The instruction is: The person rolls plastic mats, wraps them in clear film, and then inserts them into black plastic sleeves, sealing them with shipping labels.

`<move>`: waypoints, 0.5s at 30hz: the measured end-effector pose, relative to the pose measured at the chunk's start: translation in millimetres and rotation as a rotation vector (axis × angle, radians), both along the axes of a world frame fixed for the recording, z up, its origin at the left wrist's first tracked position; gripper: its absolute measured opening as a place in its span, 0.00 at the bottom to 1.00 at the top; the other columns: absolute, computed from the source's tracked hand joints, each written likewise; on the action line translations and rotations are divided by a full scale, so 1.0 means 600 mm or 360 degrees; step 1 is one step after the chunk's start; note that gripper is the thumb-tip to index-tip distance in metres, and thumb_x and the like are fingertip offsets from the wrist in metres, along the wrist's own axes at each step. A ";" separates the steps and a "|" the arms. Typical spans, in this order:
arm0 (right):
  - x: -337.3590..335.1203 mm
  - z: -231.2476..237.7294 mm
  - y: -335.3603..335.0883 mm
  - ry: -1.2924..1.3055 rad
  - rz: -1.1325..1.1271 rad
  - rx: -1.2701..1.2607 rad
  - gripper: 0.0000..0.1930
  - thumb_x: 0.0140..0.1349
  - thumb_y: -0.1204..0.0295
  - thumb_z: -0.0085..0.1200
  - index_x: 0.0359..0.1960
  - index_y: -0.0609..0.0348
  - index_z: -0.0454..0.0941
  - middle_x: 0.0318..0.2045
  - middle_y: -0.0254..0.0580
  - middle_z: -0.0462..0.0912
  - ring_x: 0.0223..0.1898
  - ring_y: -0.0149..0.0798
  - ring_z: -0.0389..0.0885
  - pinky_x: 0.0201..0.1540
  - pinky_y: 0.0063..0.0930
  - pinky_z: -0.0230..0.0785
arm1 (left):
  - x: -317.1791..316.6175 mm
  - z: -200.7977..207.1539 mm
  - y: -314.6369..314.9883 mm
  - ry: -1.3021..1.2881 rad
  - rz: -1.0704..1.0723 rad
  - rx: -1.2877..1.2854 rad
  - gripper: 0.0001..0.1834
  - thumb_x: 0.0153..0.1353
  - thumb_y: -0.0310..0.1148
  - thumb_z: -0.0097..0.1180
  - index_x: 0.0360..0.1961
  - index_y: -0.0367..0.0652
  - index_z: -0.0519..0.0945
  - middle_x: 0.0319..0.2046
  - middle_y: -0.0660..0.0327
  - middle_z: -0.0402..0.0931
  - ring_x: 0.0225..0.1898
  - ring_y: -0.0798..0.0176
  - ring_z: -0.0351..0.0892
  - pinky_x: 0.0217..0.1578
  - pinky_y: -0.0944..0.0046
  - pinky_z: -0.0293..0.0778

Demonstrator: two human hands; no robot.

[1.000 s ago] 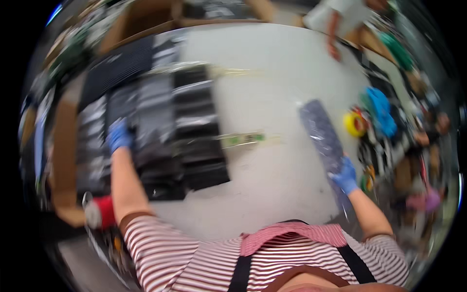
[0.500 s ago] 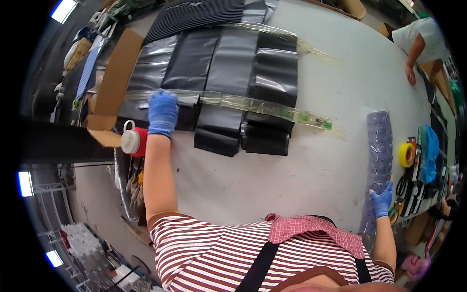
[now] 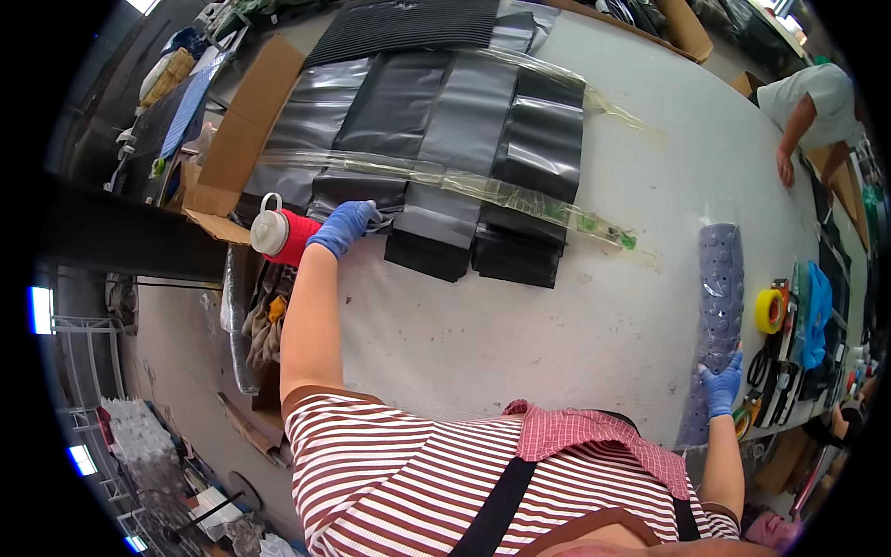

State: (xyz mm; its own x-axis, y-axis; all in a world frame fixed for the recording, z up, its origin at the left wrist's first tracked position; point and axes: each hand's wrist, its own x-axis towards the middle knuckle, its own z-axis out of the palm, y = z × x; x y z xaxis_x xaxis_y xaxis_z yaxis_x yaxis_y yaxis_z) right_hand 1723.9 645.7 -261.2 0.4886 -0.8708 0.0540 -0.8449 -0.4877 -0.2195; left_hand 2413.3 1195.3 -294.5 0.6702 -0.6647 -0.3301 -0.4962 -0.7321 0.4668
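My left hand (image 3: 343, 229), in a blue glove, pinches the near edge of a black plastic bag (image 3: 357, 192), which creases at the fingers. More flat black bags (image 3: 441, 223) lie beside it in an overlapping row. A strip of clear tape (image 3: 418, 171) runs across them. Just left of that hand stands a red bottle (image 3: 302, 237) with a white looped lid. At the right, my blue-gloved right hand (image 3: 722, 385) is closed around the near part of a rolled grey-purple dotted mat (image 3: 720, 288) in clear plastic.
An open cardboard box (image 3: 243, 130) borders the bags on the left. Yellow tape (image 3: 768, 311), scissors (image 3: 759, 367) and a blue cloth (image 3: 817, 316) lie right of the roll. Another person (image 3: 812, 107) stands at the far right. A ribbed black sheet (image 3: 404, 30) covers the far bags.
My left hand has come off the tape strip, moving right and nearer, and now grips the bag's near edge, which has creased. My right hand stays on the roll. The view has shifted slightly.
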 end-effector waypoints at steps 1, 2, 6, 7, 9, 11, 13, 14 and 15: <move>0.001 0.001 0.001 -0.0011 -0.0005 0.0015 0.60 0.39 0.67 0.75 0.75 0.53 0.48 0.63 0.63 0.68 0.63 0.60 0.69 0.67 0.40 0.62 | 0.004 -0.006 0.003 0.0140 0.0108 -0.0135 0.12 0.66 0.37 0.53 0.39 0.43 0.86 0.35 0.47 0.84 0.40 0.45 0.83 0.44 0.53 0.77; 0.003 0.002 0.002 -0.0023 -0.0006 0.0031 0.60 0.39 0.67 0.75 0.75 0.53 0.48 0.63 0.63 0.68 0.63 0.60 0.69 0.67 0.40 0.62 | 0.007 -0.008 0.010 0.0006 0.0180 -0.0009 0.11 0.65 0.37 0.53 0.39 0.45 0.85 0.34 0.47 0.84 0.40 0.46 0.83 0.44 0.54 0.77; -0.002 0.008 0.011 0.0020 -0.0080 0.0029 0.60 0.39 0.67 0.75 0.75 0.53 0.47 0.63 0.63 0.67 0.63 0.60 0.68 0.67 0.40 0.61 | -0.049 0.060 -0.066 -0.0431 0.0333 0.0167 0.10 0.59 0.36 0.61 0.41 0.47 0.84 0.42 0.50 0.81 0.46 0.46 0.81 0.51 0.53 0.76; -0.002 0.005 0.010 0.0015 -0.0076 0.0026 0.60 0.39 0.67 0.75 0.75 0.53 0.47 0.63 0.63 0.67 0.63 0.60 0.68 0.67 0.40 0.61 | -0.054 0.063 -0.068 -0.0708 0.0186 0.0250 0.13 0.57 0.36 0.64 0.43 0.47 0.83 0.46 0.52 0.79 0.49 0.46 0.79 0.53 0.52 0.75; -0.001 0.004 0.009 0.0013 -0.0072 0.0022 0.60 0.39 0.68 0.75 0.75 0.53 0.47 0.64 0.62 0.67 0.63 0.60 0.68 0.67 0.40 0.61 | -0.054 0.066 -0.071 -0.0655 0.0170 0.0315 0.16 0.54 0.34 0.66 0.45 0.46 0.82 0.49 0.54 0.75 0.52 0.46 0.77 0.54 0.50 0.76; 0.001 0.006 0.010 0.0041 -0.0106 0.0042 0.60 0.39 0.68 0.75 0.75 0.53 0.47 0.64 0.62 0.67 0.64 0.60 0.68 0.67 0.40 0.61 | -0.048 0.064 -0.068 -0.0689 0.0032 0.0380 0.13 0.55 0.35 0.65 0.43 0.47 0.83 0.44 0.54 0.77 0.51 0.49 0.77 0.52 0.51 0.76; -0.001 0.002 0.007 0.0047 -0.0097 0.0023 0.60 0.39 0.68 0.75 0.75 0.52 0.47 0.64 0.62 0.67 0.64 0.59 0.68 0.67 0.40 0.61 | -0.039 0.051 -0.064 -0.0708 0.0016 0.0409 0.11 0.56 0.35 0.64 0.41 0.47 0.83 0.43 0.55 0.77 0.51 0.49 0.77 0.51 0.51 0.77; -0.002 0.000 0.006 0.0050 -0.0087 0.0003 0.61 0.39 0.68 0.75 0.75 0.52 0.47 0.64 0.62 0.67 0.64 0.59 0.68 0.67 0.40 0.61 | -0.036 0.042 -0.062 -0.0729 0.0002 0.0439 0.09 0.57 0.36 0.63 0.39 0.48 0.83 0.42 0.56 0.77 0.51 0.50 0.78 0.50 0.51 0.77; -0.002 0.000 0.006 0.0050 -0.0087 0.0004 0.61 0.39 0.68 0.75 0.75 0.52 0.47 0.64 0.62 0.67 0.64 0.59 0.68 0.67 0.40 0.61 | -0.034 0.034 -0.059 -0.0729 0.0002 0.0440 0.09 0.57 0.36 0.63 0.39 0.48 0.83 0.42 0.56 0.77 0.51 0.50 0.78 0.50 0.51 0.77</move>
State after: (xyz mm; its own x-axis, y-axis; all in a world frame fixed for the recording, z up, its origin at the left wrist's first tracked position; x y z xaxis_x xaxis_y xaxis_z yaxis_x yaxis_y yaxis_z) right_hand 1722.9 649.3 -261.0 0.4420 -0.8963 0.0370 -0.8767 -0.4404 -0.1935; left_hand 2392.9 1160.0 -274.4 0.7874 -0.5937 -0.1660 -0.6031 -0.7976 -0.0078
